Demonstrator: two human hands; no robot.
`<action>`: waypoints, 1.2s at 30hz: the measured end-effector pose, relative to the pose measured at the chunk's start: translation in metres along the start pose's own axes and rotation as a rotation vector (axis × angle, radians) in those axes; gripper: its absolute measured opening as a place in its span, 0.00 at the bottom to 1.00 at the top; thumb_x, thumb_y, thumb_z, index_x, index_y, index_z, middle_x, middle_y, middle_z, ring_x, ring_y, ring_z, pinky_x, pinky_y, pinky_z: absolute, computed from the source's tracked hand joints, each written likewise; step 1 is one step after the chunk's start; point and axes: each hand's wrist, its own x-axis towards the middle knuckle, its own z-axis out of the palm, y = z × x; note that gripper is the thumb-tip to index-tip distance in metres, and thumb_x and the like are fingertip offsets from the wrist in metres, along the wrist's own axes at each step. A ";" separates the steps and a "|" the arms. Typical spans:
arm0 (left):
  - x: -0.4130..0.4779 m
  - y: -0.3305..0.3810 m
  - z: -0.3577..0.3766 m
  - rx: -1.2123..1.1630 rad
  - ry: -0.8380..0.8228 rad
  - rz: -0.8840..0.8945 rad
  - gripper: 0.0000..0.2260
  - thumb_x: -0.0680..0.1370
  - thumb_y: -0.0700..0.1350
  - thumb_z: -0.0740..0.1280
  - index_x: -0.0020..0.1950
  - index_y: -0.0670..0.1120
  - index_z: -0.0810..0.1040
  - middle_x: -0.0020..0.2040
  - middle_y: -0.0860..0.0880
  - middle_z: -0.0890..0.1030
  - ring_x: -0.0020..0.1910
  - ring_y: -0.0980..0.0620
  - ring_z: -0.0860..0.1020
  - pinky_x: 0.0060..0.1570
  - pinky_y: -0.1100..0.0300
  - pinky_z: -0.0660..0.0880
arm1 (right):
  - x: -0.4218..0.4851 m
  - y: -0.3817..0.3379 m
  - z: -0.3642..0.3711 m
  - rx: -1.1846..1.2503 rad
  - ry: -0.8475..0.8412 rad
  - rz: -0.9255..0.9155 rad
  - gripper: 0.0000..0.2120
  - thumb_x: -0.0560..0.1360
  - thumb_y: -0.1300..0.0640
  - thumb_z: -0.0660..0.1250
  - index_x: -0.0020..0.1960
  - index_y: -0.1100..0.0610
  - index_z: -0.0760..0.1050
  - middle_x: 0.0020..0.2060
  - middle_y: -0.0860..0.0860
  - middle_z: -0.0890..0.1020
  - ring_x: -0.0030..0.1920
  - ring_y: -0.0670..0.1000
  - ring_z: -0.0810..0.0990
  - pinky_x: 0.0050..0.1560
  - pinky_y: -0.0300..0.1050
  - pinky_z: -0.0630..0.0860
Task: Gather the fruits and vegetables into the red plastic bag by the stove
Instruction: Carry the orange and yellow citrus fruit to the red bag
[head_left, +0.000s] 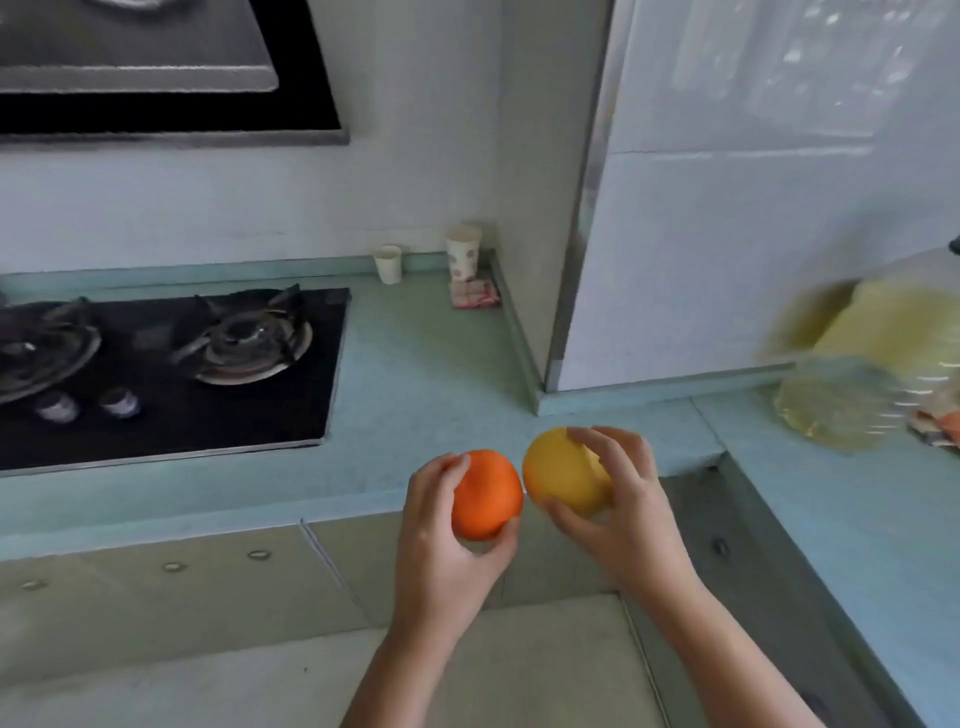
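A home kitchen: a black glass two-burner gas stove (171, 371) set into a pale green speckled counter (415, 364), a steel range hood (156, 67) above, white tiled walls (727, 208).

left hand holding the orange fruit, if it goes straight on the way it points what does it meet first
Likely nothing soon: the left hand and its orange fruit point over bare countertop toward the folded cloth by the tall paper cup; height is unclear.
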 end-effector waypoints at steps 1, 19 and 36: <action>-0.002 -0.011 -0.025 0.020 0.027 -0.017 0.26 0.65 0.53 0.70 0.61 0.48 0.70 0.59 0.49 0.72 0.58 0.55 0.71 0.55 0.69 0.69 | 0.000 -0.017 0.020 0.018 -0.033 -0.026 0.29 0.62 0.56 0.77 0.58 0.41 0.69 0.58 0.47 0.68 0.53 0.42 0.69 0.48 0.20 0.63; -0.130 -0.135 -0.373 0.327 0.631 -0.460 0.31 0.62 0.41 0.79 0.57 0.56 0.67 0.60 0.52 0.71 0.52 0.61 0.68 0.43 0.76 0.66 | -0.066 -0.287 0.341 0.269 -0.664 -0.461 0.28 0.63 0.55 0.76 0.57 0.39 0.67 0.59 0.48 0.68 0.54 0.44 0.70 0.47 0.20 0.63; -0.237 -0.195 -0.648 0.516 1.068 -0.762 0.25 0.65 0.48 0.77 0.53 0.61 0.67 0.58 0.56 0.71 0.52 0.61 0.72 0.42 0.72 0.68 | -0.193 -0.531 0.596 0.633 -1.063 -0.693 0.28 0.64 0.47 0.71 0.62 0.45 0.67 0.57 0.48 0.67 0.54 0.38 0.69 0.46 0.22 0.67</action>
